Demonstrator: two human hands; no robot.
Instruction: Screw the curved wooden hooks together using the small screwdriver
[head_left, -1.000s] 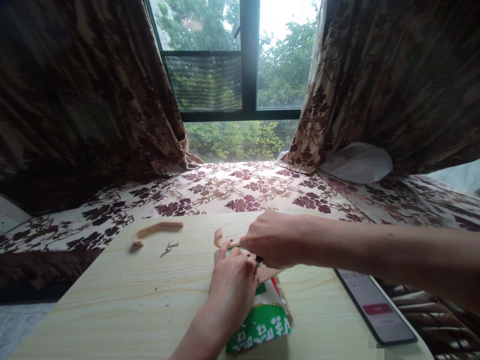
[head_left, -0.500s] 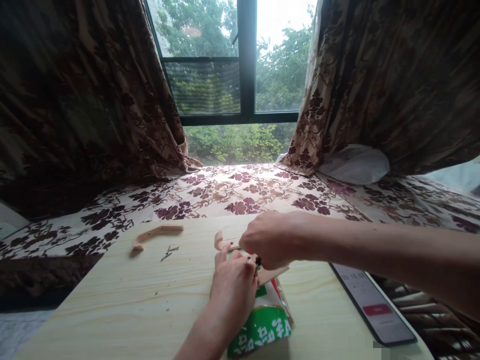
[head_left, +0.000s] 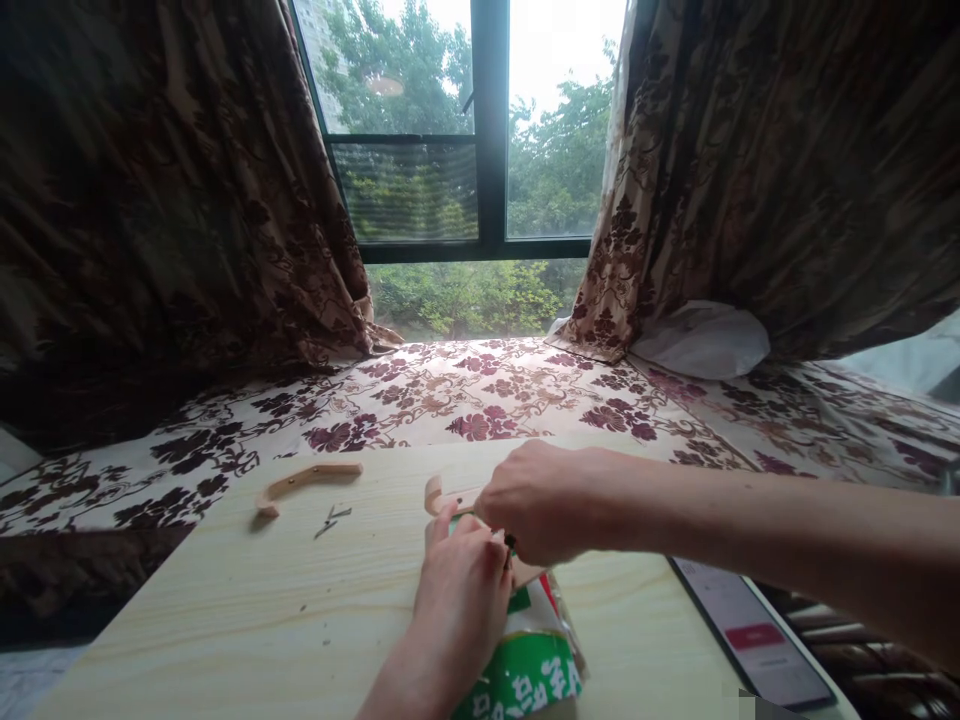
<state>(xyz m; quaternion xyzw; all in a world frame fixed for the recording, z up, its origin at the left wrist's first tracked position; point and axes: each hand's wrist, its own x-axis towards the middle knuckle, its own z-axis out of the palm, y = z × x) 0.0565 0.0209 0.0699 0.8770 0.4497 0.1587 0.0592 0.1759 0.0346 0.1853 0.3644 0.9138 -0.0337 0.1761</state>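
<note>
Near the table's middle, my left hand (head_left: 465, 580) is closed on a light wooden piece (head_left: 529, 572), pressing it over a green and white printed packet (head_left: 525, 675). My right hand (head_left: 536, 505) is a fist just above and right of it, touching the same place; what it grips is hidden, though a small dark tip shows below it. A curved wooden end (head_left: 433, 495) sticks out beyond my left fingertips. Farther left lies a curved wooden piece (head_left: 307, 480) with small holes, and several screws (head_left: 332, 520) are beside it.
A phone (head_left: 754, 635) lies at the right edge of the pale wooden table (head_left: 225, 600). Small dark specks are on the tabletop at left. Behind are a flowered cloth (head_left: 480, 390), a white bag (head_left: 701, 340), curtains and a window.
The view has tilted up slightly, so the table things appear lower. Both hands stay at the wooden piece, and its right end shows less beneath my right hand.
</note>
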